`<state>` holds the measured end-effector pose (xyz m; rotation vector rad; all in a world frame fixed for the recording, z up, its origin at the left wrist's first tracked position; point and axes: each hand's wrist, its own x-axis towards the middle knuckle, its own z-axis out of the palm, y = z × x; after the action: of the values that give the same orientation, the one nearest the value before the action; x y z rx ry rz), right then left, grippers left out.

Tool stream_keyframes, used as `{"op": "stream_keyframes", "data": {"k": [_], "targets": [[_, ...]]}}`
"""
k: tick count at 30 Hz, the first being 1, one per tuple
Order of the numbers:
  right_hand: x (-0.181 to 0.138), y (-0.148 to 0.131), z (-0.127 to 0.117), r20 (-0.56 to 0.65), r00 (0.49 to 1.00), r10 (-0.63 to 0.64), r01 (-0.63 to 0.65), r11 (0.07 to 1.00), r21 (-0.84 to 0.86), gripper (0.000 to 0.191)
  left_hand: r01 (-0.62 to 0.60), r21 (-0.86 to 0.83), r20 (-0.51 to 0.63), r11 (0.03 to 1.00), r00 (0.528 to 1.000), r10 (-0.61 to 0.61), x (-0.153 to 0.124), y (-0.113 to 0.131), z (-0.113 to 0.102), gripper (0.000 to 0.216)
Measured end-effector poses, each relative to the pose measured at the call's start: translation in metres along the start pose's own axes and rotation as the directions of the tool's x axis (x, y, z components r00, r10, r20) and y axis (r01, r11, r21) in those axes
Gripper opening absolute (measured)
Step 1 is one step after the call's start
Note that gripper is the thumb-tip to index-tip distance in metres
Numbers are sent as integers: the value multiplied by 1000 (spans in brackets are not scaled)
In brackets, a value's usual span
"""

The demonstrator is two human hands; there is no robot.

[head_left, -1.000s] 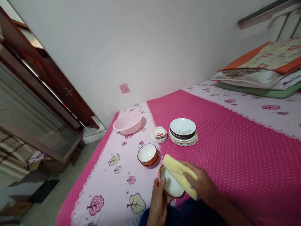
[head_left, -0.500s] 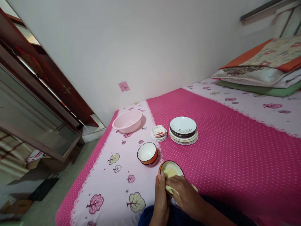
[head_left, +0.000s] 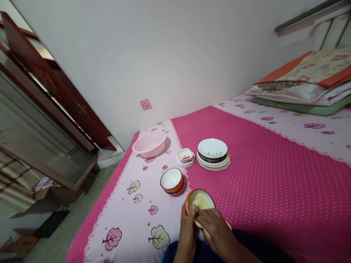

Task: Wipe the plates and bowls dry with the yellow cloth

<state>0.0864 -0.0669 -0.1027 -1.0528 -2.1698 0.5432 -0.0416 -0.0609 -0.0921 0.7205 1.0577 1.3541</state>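
1. Now, your left hand (head_left: 188, 233) is closed on the near-left rim of the orange bowl (head_left: 187, 202), thumb lying over the edge and the fingers hidden beneath.
2. Your right hand (head_left: 217, 230) grips the yellow cloth (head_left: 201, 203). Its fingertips press the cloth down into the bowl's white inside, and a corner of cloth shows past the hand on the right.
3. Position of the bowl: at the near edge of the bed (head_left: 274, 182), just in front of your lap, tilted slightly toward you. It sits over the seam where the pale tree-print strip meets the pink dotted sheet.
4. A second orange bowl (head_left: 172, 180) with a white inside stands upright just beyond and to the left, near the held bowl but apart from it.
5. Farther back, a stack of plates (head_left: 213, 155) rests on the dotted sheet. The top plate is white with small dark marks.
6. A stack of small square dishes (head_left: 185, 157) sits just beside the plates, on their left.
7. A pink basin (head_left: 149, 143) stands upright at the far left corner of the bed, close to the wall.
8. Folded bedding (head_left: 301, 91) is piled at the far right.
9. A pink note (head_left: 145, 104) is stuck low on the wall above the basin.
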Motion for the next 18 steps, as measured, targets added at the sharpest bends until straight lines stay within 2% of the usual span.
{"op": "stream_keyframes", "data": {"k": [5, 10, 12, 14, 18], "targets": [[3, -15, -18, -147, 978, 146, -126, 983, 134, 17, -39, -94, 103, 995, 993, 49, -28, 4, 12, 77], [0, -37, -20, -214, 961, 173, -127, 969, 211, 16, -67, -102, 31, 993, 997, 70, -43, 20, 26, 91], [-3, -44, -20, -243, 961, 133, -87, 978, 189, 19, -109, -100, 33, 989, 993, 113, -50, 31, 28, 94], [-8, -48, -24, -258, 966, 25, 5, 993, 115, 26, -117, -90, 57, 989, 991, 122, -57, 44, 28, 95], [-17, -50, -37, -153, 960, -236, 233, 972, -38, 44, -57, -79, 86, 995, 994, 64, -69, 61, 22, 84]]}}
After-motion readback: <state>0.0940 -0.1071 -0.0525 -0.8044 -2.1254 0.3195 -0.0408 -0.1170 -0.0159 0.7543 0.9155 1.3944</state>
